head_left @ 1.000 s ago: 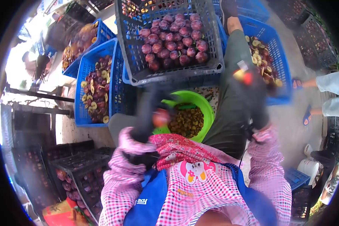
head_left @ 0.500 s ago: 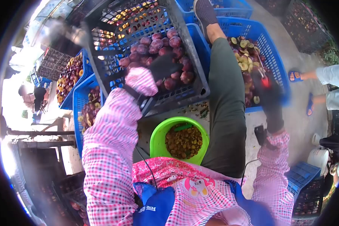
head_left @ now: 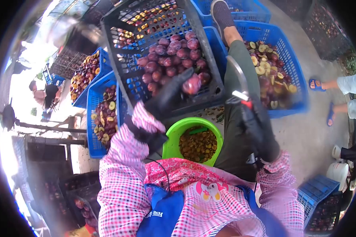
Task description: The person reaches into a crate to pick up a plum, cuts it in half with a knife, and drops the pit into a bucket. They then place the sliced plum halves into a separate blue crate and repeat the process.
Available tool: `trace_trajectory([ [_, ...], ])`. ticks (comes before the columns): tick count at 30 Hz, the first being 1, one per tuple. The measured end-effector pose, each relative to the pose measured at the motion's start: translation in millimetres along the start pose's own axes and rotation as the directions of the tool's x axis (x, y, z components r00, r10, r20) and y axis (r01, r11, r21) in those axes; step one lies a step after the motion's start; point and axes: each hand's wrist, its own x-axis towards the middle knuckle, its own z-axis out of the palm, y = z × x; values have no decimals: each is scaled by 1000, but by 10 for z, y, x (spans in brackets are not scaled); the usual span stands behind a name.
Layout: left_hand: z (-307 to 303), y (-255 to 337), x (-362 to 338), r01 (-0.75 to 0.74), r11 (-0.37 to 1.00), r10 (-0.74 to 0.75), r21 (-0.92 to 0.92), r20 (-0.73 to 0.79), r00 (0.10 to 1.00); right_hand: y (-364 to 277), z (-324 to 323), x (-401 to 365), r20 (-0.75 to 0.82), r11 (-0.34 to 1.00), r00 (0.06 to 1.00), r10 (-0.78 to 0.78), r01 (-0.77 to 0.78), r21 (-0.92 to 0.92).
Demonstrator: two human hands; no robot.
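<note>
In a dark glove, my left hand [head_left: 167, 94] grips a reddish-purple plum [head_left: 192, 83] between thumb and fingers. It is over the near edge of a black crate [head_left: 219, 89] holding a heap of whole plums [head_left: 174, 55]. My right hand [head_left: 258, 128], also gloved, is closed around a curved-blade knife [head_left: 238, 73] with a red part at its handle. The blade points up and away, in front of my trouser leg. Between the hands and below them, a lime-green bucket [head_left: 172, 136] contains small brownish pits or pieces and a green item.
Right of my leg stands a blue crate [head_left: 300, 85] with cut plums [head_left: 271, 63]. More blue crates [head_left: 91, 136] with cut fruit are at left. Another person's sandalled feet [head_left: 318, 85] show at right. Stacked crates [head_left: 318, 189] sit lower right.
My left hand has come back from among the plums with one in its grip. My right hand has swung left with the knife, from over the blue crate to my leg.
</note>
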Motion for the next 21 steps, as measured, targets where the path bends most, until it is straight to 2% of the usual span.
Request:
trace_trajectory([
  [1, 53, -121, -237, 62, 998, -62, -9, -60, 996, -16, 130, -103, 130, 967, 981, 147, -170, 192],
  [2, 76, -251, -468, 127, 991, -130, -28, -121, 984, -18, 247, -172, 147, 964, 977, 155, -182, 193],
  [3, 37, -400, -637, 56, 996, -53, -64, 35, 998, 4, 358, -234, 208, 966, 965, 158, -195, 172],
  [4, 70, -593, -814, 21, 998, -22, -51, -22, 1000, 65, 461, -304, 268, 967, 950, 162, -206, 149],
  [5, 77, -721, -919, 29, 980, -27, -196, 13, 1000, 301, 596, -409, 196, 994, 978, 72, -86, 65],
  [6, 67, -836, -1013, 41, 941, -26, -336, 50, 998, 396, 657, -490, 209, 993, 974, 85, -100, 60],
  [7, 65, -921, -1092, 39, 937, -25, -348, 45, 999, 456, 697, -536, 139, 999, 990, -18, 24, -38],
  [8, 65, -997, -1166, -23, 943, 32, -333, 21, 999, 483, 721, -579, 80, 980, 988, -132, 142, -142],
  [9, 58, -1066, -1234, -85, 945, 89, -316, -1, 996, 481, 687, -621, 124, 984, 991, -51, 72, -166],
  [10, 35, -1133, -1280, -87, 943, 91, -322, -2, 996, 462, 687, -665, 129, 983, 990, -49, 71, -170],
  [12, 28, -1212, -1350, -92, 949, 62, -303, -108, 992, 321, 682, -719, 197, 956, 971, -133, 178, -232],
  [13, 39, -1242, -1363, -94, 933, 41, -348, -157, 987, 256, 686, -743, 204, 956, 970, -131, 178, -234],
  [15, 8, -1302, -1357, -93, 923, 41, -374, -145, 989, 159, 710, -773, 278, 864, 939, -202, 304, -402],
  [17, -45, -1366, -1336, -93, 913, 42, -398, -135, 990, 213, 758, -782, 290, 863, 931, -223, 326, -384],
  [19, -89, -1408, -1322, -129, 934, 127, -334, -27, 991, 304, 802, -774, 299, 865, 922, -244, 347, -363],
  [21, -34, -1357, -1358, -107, 931, 95, -350, -51, 994, 377, 831, -763, 272, 877, 936, -221, 313, -364],
])
